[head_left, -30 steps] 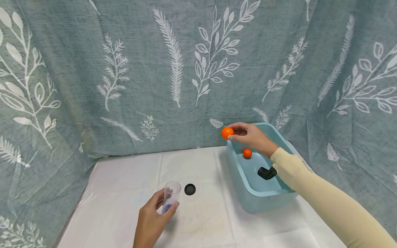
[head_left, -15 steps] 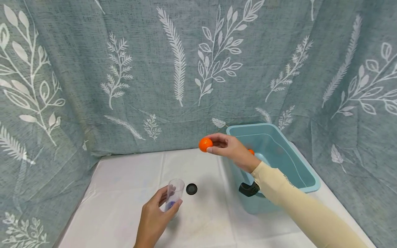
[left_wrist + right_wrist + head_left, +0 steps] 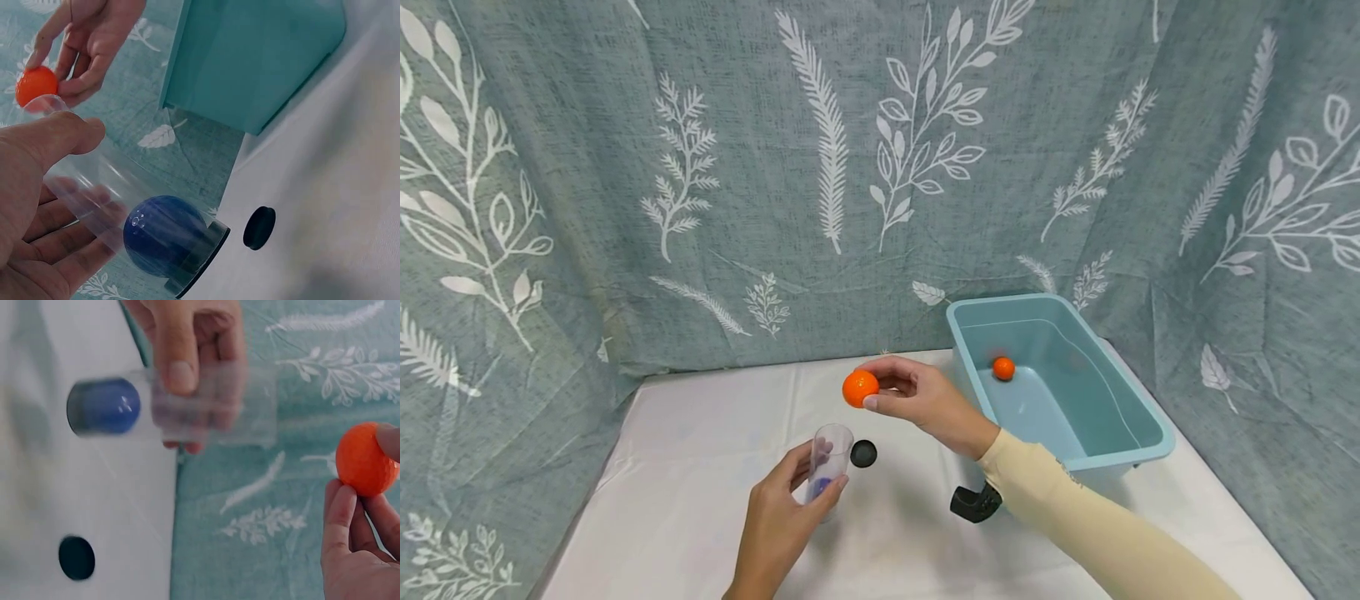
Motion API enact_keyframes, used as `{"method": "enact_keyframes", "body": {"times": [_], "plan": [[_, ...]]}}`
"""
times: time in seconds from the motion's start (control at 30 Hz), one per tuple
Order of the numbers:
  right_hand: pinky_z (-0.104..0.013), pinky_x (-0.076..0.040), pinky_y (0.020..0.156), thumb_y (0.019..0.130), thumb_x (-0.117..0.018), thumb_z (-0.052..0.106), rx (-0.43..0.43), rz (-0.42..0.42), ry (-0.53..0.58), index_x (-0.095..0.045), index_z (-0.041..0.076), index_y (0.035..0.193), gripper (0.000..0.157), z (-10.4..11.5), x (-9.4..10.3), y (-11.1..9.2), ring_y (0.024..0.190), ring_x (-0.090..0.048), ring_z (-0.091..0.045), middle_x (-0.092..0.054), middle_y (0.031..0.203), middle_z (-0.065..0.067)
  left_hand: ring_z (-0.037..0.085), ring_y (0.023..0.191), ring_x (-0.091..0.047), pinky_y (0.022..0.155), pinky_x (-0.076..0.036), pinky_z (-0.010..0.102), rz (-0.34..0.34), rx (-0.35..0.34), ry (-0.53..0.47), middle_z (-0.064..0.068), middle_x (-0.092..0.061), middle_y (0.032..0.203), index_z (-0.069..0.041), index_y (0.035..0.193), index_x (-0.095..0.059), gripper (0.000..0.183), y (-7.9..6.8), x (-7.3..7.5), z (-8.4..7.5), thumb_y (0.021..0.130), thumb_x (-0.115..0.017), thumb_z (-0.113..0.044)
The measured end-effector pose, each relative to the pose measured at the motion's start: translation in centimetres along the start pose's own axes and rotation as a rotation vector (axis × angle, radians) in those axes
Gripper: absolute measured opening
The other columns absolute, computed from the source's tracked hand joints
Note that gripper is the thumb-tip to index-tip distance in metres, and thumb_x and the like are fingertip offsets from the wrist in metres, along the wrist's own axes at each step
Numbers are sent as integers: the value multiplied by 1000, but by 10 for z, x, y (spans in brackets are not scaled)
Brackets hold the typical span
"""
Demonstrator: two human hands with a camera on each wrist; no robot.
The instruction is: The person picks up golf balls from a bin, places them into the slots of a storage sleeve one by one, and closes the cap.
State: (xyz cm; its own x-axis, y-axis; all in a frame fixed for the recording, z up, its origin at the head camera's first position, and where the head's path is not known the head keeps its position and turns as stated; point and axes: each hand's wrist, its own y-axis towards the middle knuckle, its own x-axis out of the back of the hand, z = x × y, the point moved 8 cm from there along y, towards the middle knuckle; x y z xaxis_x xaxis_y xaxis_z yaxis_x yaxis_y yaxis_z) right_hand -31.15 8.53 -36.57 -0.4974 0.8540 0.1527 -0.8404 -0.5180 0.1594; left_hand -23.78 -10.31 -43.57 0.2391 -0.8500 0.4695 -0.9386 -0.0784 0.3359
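My left hand grips a clear plastic tube that stands on the white cloth, its open end up. A blue ball lies at the bottom of the tube, above a dark base cap, as the left wrist view shows. Above and to the right of the tube's mouth, my right hand pinches an orange ball between thumb and fingertips. The ball is apart from the tube in the head view. Just right of the tube lies a round black cap on the cloth.
A light blue bin stands at the right, with a second orange ball inside near its left wall. A patterned grey-green curtain hangs behind the table. A black device sits at my right wrist.
My right hand has carried the orange ball from over the bin leftward and down, close to the tube. My left hand keeps its hold on the tube and has barely shifted.
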Motion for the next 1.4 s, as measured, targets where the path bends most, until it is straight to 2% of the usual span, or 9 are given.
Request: {"method": "enact_keyframes", "body": {"times": [0.3,0.47,0.7,0.93,1.17,1.4], "plan": [[-33,-53,101,94,-75,17,25,-84,84,-63,12,132,40,-17,-21,-6,115,-64,-25,-64,128,-8,17,99,-72,85,-60,37,4,-15,-12,0,-72,115,-11,124,-68,52,0,-1,-5,79,-89,-25],[-30,-53,100,93,-76,19,22,-129,79,-64,14,131,40,-29,-30,-11,114,-65,-24,-64,127,-7,17,100,-72,87,-60,38,15,-5,-19,0,-72,116,-11,124,-67,52,2,-3,-6,79,-89,-24],[-32,-52,101,93,-77,19,45,-133,80,-67,17,128,37,-40,-44,-17,117,-63,-21,-63,128,-3,17,100,-71,89,-59,39,22,-4,-35,-1,-72,115,-11,124,-68,50,1,-4,-4,80,-89,-23],[-31,-49,104,92,-77,15,72,-119,113,-67,12,129,38,-43,-51,-18,120,-62,-26,-62,128,-6,20,100,-72,87,-60,39,6,-37,-22,-2,-72,114,-12,124,-67,50,0,0,-5,80,-89,-24],[-29,-48,105,95,-73,14,84,-122,123,-63,10,134,41,-39,-46,-19,127,-57,-31,-60,135,-13,14,99,-71,89,-58,28,7,-67,-19,-3,-72,117,-8,124,-68,50,1,-1,-7,79,-89,-17],[-31,-51,103,97,-71,21,119,-194,60,-63,11,133,38,-22,-21,-19,120,-60,-23,-63,130,-11,15,96,-72,87,-60,35,5,-59,10,0,-73,113,-7,122,-69,51,0,-3,-3,77,-91,-18]]}}
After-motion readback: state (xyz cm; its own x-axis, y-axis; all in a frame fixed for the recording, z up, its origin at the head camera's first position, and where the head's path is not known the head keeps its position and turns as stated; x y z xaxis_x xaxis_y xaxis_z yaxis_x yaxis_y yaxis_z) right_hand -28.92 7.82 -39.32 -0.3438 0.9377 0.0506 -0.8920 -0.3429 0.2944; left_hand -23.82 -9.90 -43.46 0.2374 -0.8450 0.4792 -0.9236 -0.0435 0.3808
